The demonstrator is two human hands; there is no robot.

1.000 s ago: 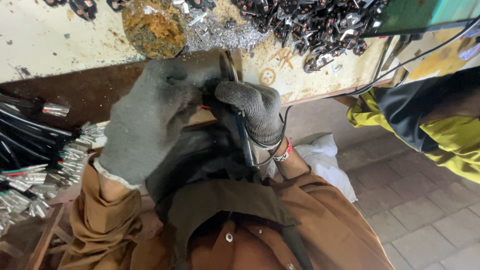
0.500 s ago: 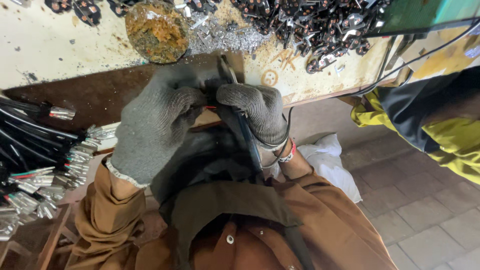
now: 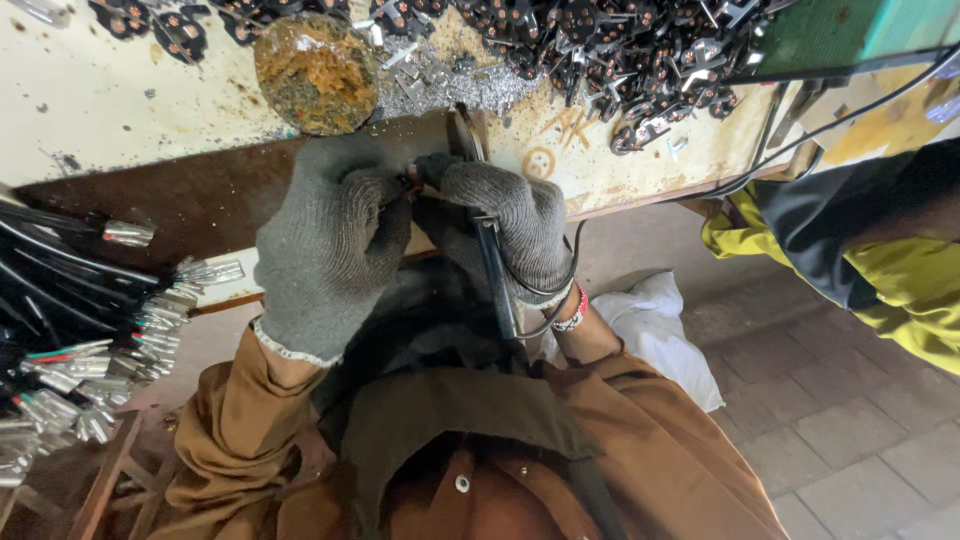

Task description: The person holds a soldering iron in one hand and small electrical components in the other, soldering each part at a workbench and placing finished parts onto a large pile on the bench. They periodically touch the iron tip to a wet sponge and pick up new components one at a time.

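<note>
Both hands wore grey knit gloves and met close together at the near edge of the tabletop (image 3: 120,110), above the person's brown jacket. The left hand (image 3: 325,255) was curled into a loose fist, its fingertips pinched around something small with a hint of red at the point where the two hands touched; the piece was too hidden to name. The right hand (image 3: 510,225) was closed around a slim dark hand tool (image 3: 495,270), whose handle ran down past the wrist while its upper end rose toward the tabletop's edge. A thin dark wire (image 3: 560,290) looped out beside that hand and back under it.

On the pale, stained tabletop lay a round rusty lid (image 3: 315,70), with a scatter of silvery metal bits (image 3: 450,85) just beside it and a large heap of small dark metal parts (image 3: 620,50) farther right. To the left of the hands hung a bundle of black cables with metal terminals (image 3: 120,330) on their ends. A white cloth (image 3: 650,330) lay near the right wrist. Another person's yellow and black sleeve (image 3: 860,260) reached in from the right, well apart from the hands.
</note>
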